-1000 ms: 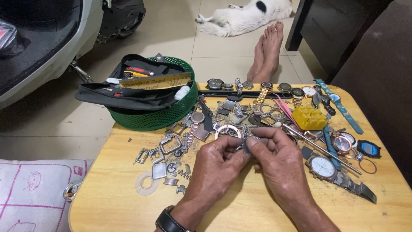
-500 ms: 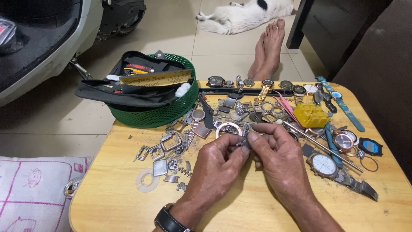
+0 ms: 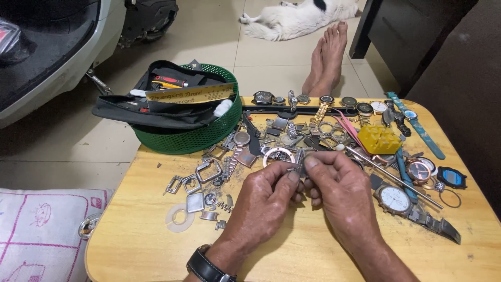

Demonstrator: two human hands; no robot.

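I judge the chief risk to be the small metal watch-band piece (image 3: pixel 299 163) slipping from my fingertips: it is thin, pinched only at its ends, and if my grip twists it could spring off into the clutter of buckles, rings and watch cases (image 3: pixel 209 175) spread just beyond it, where it would be hard to pick out again. A careless elbow could also nudge the loose watches (image 3: pixel 395 198) at my right toward the edge of the desk (image 3: pixel 130 235). My left hand (image 3: pixel 266 201) is closed to a pinch, thumb and forefinger pressed on the near end of the piece, the other fingers curled under. My right hand (image 3: pixel 342 190) is likewise clenched to a fingertip grip on the other end, so both hands hold the same piece between them, raised a little over the middle of the desk, near the round silver bezel (image 3: pixel 278 155). The green basket (image 3: pixel 193 133) with the black tool pouch (image 3: pixel 156 107) stands well apart at the far left.
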